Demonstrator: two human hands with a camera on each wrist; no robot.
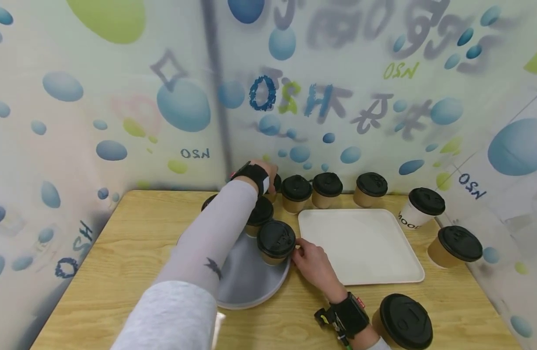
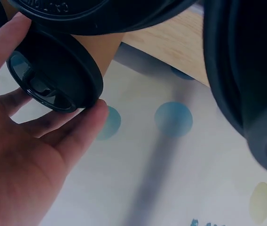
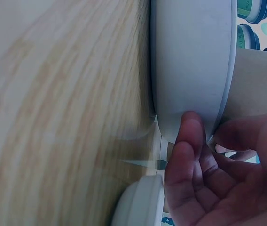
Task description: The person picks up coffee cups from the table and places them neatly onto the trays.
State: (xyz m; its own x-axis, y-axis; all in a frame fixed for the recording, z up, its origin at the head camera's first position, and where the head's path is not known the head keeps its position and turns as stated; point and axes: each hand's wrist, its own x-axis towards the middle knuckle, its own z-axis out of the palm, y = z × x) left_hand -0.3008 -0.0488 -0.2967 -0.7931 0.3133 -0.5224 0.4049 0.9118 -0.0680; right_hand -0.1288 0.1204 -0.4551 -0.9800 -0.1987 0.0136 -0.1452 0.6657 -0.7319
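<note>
Looks like a small screened-off booth — boxed in by white wall sheeting [image 1: 132, 109] printed with blue and green ovals [image 1: 183, 105], fitted with a tan wood-grain table [image 1: 132, 228].

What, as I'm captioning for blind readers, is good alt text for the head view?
A person's left hand grips a black-lidded cup while the right hand holds a round gray tray bearing similar cups. More cups stand around a white rectangular tray.
</note>
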